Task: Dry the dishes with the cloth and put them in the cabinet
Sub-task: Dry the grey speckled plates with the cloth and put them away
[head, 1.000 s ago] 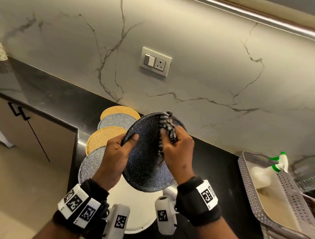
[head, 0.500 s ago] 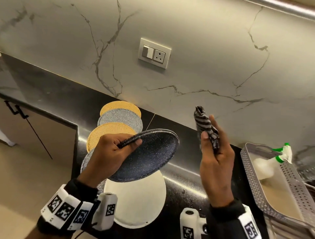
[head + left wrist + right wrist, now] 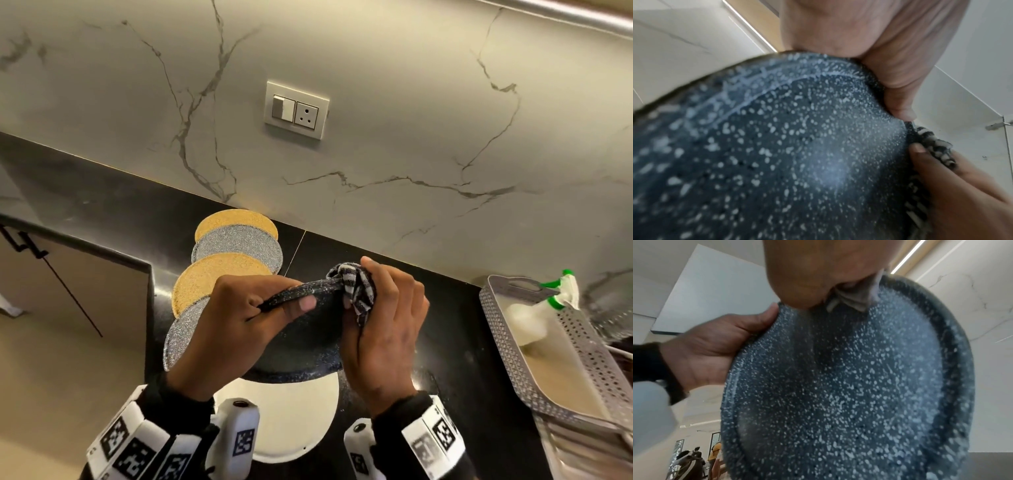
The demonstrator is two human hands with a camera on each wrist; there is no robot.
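Observation:
A dark blue speckled plate [image 3: 308,342] is held above the black counter [image 3: 445,308], its far rim tipped up. My left hand [image 3: 246,315] grips its left rim, thumb on top. My right hand [image 3: 380,329] holds a black-and-white striped cloth [image 3: 356,287] bunched against the plate's far right rim. The plate's speckled face [image 3: 777,154] fills the left wrist view, with the cloth [image 3: 935,146] at its right edge. In the right wrist view the plate [image 3: 849,386] shows broadside with the left hand [image 3: 715,350] on its edge.
A white plate [image 3: 291,421] lies on the counter under the held one. Gold and silver glitter mats [image 3: 226,267] overlap in a row at the left. A grey perforated tray [image 3: 513,359] with a green-capped spray bottle [image 3: 548,301] stands at the right. A wall socket [image 3: 296,110] is behind.
My right hand, which had lifted the cloth clear to the right, has come back and presses it on the plate's far rim. The plate is tipped flatter than a second ago.

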